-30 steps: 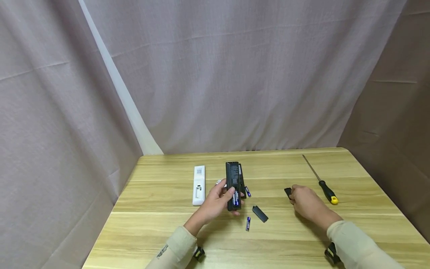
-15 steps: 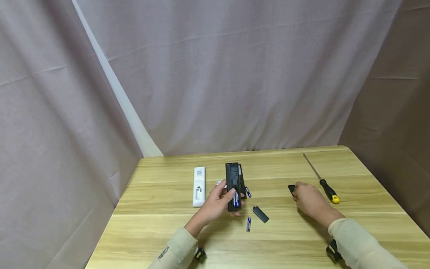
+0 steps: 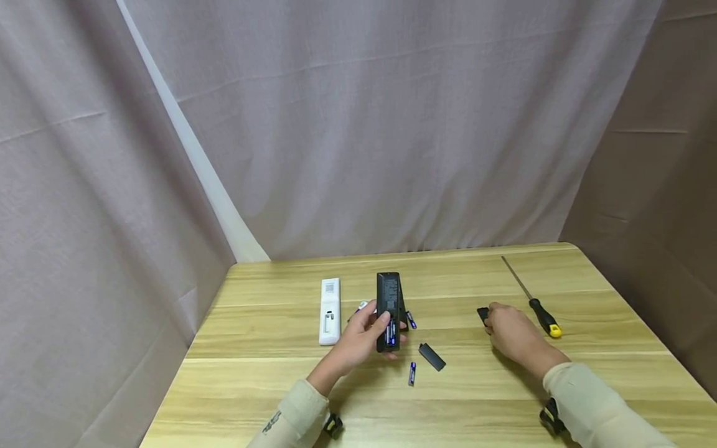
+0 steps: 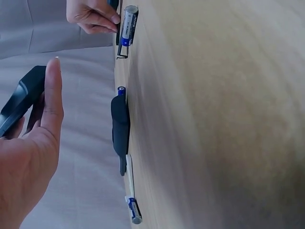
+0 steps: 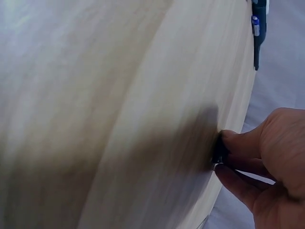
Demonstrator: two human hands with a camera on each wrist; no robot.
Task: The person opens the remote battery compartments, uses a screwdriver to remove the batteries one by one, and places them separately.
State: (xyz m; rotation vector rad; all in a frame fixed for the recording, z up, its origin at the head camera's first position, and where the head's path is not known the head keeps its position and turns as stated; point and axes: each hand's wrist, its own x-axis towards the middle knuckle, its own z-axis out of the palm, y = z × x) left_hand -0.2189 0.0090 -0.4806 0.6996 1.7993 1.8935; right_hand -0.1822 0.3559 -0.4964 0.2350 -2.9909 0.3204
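Observation:
My left hand (image 3: 354,339) holds a black remote control (image 3: 388,291) off the table, its back facing me and thumb along its side. The remote's battery compartment is uncovered, with batteries (image 3: 391,335) lying inside. Over on the right, my right hand (image 3: 515,333) pinches a small black battery cover (image 3: 482,315) between thumb and fingers, low over the table; in the right wrist view the fingers hide most of this cover (image 5: 220,150). Between the hands lie another dark battery cover (image 3: 432,357) and a loose blue-and-silver battery (image 3: 412,373).
A second black remote (image 3: 403,314) lies behind the held one, mostly hidden, with a battery (image 3: 411,320) beside it. Left of them is a white remote (image 3: 330,314), its compartment uncovered. A small white item (image 3: 363,305) is partly hidden. At the right lies a screwdriver (image 3: 541,314).
My right hand has shifted slightly right and away from me with the cover over the past second. The left hand and its remote have stayed nearly still; the head view has moved a little.

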